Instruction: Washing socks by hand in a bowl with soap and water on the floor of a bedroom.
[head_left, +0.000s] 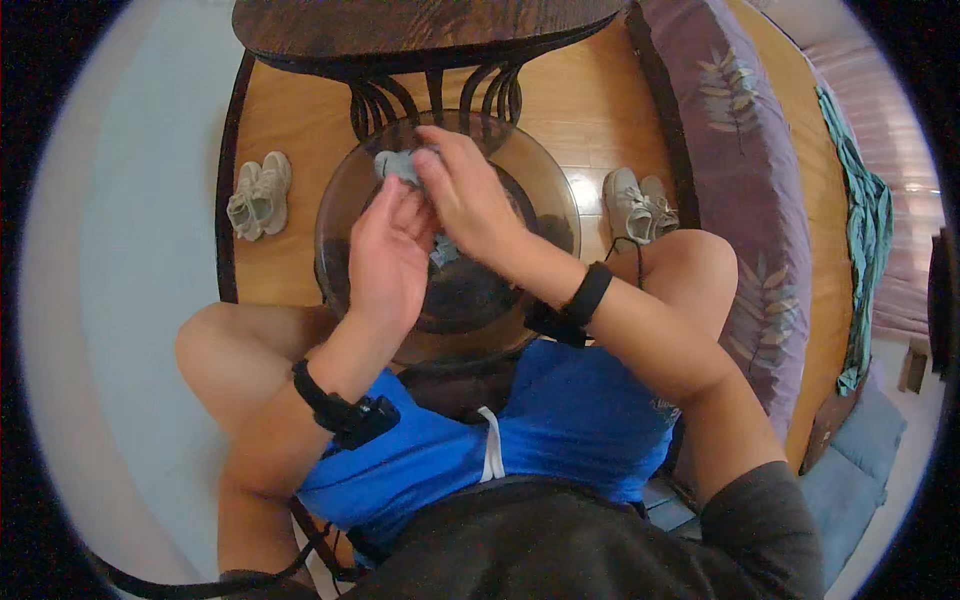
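Both of my hands are raised over a round glass tabletop (345, 187), close together. A small light grey-blue item, seemingly cloth (397, 165), lies between them at the fingertips. My left hand (390, 247) is palm up, with its thumb against the lower edge of the item. From the right, my right hand (469, 191) reaches over, its thumb and fingers at the item's right side. Which hand grips it is hard to tell, as the fingers overlap. Another light, patterned piece (444, 251) shows below my hands, partly hidden by them.
A dark wooden table (427, 34) with curved legs stands at the far side. Pale shoes sit on the wood floor at left (260, 196) and right (637, 206). A purple leaf-patterned cushion or bedding (742, 187) runs along the right, with green cloth (862, 217) beyond.
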